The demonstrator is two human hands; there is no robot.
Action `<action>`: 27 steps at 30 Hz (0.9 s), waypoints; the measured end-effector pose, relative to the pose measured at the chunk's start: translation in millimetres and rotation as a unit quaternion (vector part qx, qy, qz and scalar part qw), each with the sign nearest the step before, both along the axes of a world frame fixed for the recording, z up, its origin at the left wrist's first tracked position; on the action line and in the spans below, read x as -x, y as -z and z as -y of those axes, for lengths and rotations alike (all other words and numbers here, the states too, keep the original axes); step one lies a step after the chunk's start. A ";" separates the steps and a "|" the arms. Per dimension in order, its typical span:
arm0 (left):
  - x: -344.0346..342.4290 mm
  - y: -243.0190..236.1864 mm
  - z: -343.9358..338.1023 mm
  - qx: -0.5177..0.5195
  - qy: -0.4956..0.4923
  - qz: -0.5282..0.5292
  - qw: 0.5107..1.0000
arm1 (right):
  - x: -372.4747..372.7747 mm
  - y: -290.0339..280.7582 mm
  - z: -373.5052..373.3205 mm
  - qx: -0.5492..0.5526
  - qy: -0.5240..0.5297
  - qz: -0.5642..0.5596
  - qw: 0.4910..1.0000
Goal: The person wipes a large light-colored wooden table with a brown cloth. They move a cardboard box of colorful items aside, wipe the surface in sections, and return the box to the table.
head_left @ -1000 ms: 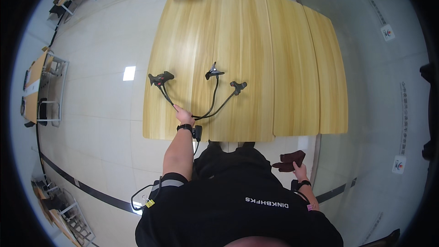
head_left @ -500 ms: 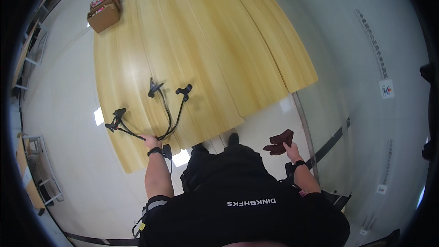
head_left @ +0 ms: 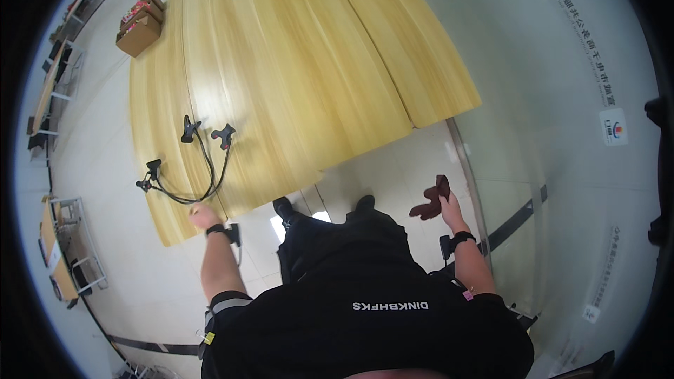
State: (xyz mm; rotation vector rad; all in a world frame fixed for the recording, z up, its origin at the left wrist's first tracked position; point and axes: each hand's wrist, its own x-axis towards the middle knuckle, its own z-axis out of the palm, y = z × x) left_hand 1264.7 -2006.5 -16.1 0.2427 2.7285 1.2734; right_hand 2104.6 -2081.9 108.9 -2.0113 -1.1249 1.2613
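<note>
A black device with several clamp-like heads [head_left: 188, 128] on curved cables [head_left: 210, 182] lies at the near left of the pale wooden table [head_left: 295, 77]. My left hand [head_left: 203, 215] is just below the cables at the near edge, apparently off them; its fingers are blurred. My right hand [head_left: 446, 207] holds a dark maroon fabric item [head_left: 428, 203], with folded or lobed parts, out beside the table's near right side. Black devices are strapped at both wrists.
Cardboard boxes [head_left: 140, 35] with colourful contents stand at the table's far left corner. More tables [head_left: 60, 253] and chairs line the left. A frosted wall [head_left: 569, 168] with printing runs along the right. My feet [head_left: 284, 207] are on tiled floor just below the table's near edge.
The view has turned, so the table now sits higher and angled. My left hand has moved off the cables it gripped, which now lie on the table. My right hand still holds the fabric.
</note>
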 end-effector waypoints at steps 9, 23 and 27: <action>-482.7 -87.7 -85.2 -0.169 0.686 0.004 0.708 | 16.9 -37.2 -135.1 -0.051 -0.232 -0.235 0.943; -523.1 -108.6 -256.9 0.046 0.724 0.417 0.548 | 41.0 -1.6 -293.6 -0.005 -0.220 -0.244 0.945; -515.1 -151.5 -298.5 0.004 0.723 0.306 0.619 | 54.1 -20.6 -372.7 -0.035 -0.251 -0.240 0.937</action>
